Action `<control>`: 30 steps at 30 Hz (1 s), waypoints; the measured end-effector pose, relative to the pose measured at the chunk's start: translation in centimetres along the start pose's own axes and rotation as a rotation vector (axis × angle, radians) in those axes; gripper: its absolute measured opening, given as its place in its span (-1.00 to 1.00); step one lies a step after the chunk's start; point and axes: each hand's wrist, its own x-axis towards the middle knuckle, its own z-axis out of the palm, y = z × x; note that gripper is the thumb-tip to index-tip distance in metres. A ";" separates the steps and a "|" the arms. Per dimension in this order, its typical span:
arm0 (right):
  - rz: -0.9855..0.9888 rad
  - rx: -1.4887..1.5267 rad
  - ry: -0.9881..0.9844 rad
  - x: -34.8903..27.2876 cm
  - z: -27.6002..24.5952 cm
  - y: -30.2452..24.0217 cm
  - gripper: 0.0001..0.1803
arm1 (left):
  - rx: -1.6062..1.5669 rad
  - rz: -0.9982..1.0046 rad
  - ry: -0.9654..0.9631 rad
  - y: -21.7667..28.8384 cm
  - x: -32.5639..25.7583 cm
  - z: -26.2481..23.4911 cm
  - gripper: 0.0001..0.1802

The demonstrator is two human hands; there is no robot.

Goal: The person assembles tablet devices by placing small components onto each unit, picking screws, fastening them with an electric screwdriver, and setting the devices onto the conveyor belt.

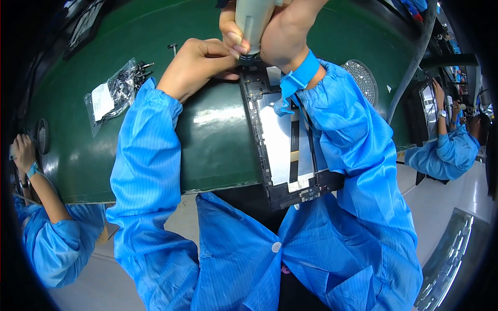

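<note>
My right hand (282, 36) is wrapped round an electric screwdriver (253, 23) with a thick pale cylindrical body. Its dark nose points down onto the far left corner of an opened tablet (277, 140), which has a black frame and silver panels inside. Right at that corner, my left hand (202, 62) is closed on the tablet's edge, close to the screwdriver's nose; its fingertips are partly hidden. The tablet's near end reaches past the table edge toward my lap. A blue wrist strap (301, 75) circles my right wrist, and my right sleeve covers part of the tablet.
On the green table (215, 150) lies a clear bag (116, 96) of small black parts with a white label. A round dimpled tray (361, 80) sits beyond my right sleeve, near a grey cable (415, 62). Co-workers in blue (57, 233) work on both sides.
</note>
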 end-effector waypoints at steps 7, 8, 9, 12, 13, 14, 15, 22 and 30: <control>-0.116 -0.128 -0.165 0.6 -1.7 1.5 -0.74 | -0.003 0.010 -0.039 0.1 0.5 0.0 -0.79; -0.142 -0.517 -0.073 -0.2 0.7 0.3 -0.77 | -0.023 0.036 -0.029 -0.7 0.3 -0.4 -0.79; -0.169 -0.914 0.024 -1.0 2.7 -1.2 -0.78 | -0.029 0.026 -0.030 -1.0 0.3 -0.6 -0.79; -0.068 -0.342 -0.104 0.1 -0.3 0.4 -0.80 | 0.003 0.049 -0.023 -0.6 0.4 -0.4 -0.79; -0.063 -0.342 -0.098 0.2 -0.5 0.5 -0.80 | 0.000 0.044 -0.027 -0.5 0.3 -0.3 -0.79; -0.049 -0.375 -0.097 0.3 -0.6 0.5 -0.80 | 0.001 0.038 -0.016 -0.5 0.3 -0.3 -0.79; -0.035 -0.409 -0.096 0.3 -0.8 0.7 -0.79 | 0.003 0.033 -0.005 -0.6 0.2 -0.2 -0.78; -0.078 -0.469 -0.076 0.3 -0.6 0.4 -0.76 | 0.030 0.056 -0.019 -1.0 0.6 -0.5 -0.77; -0.106 -0.460 -0.084 0.6 -0.9 1.3 -0.77 | 0.021 0.068 -0.018 -1.6 0.8 -0.8 -0.77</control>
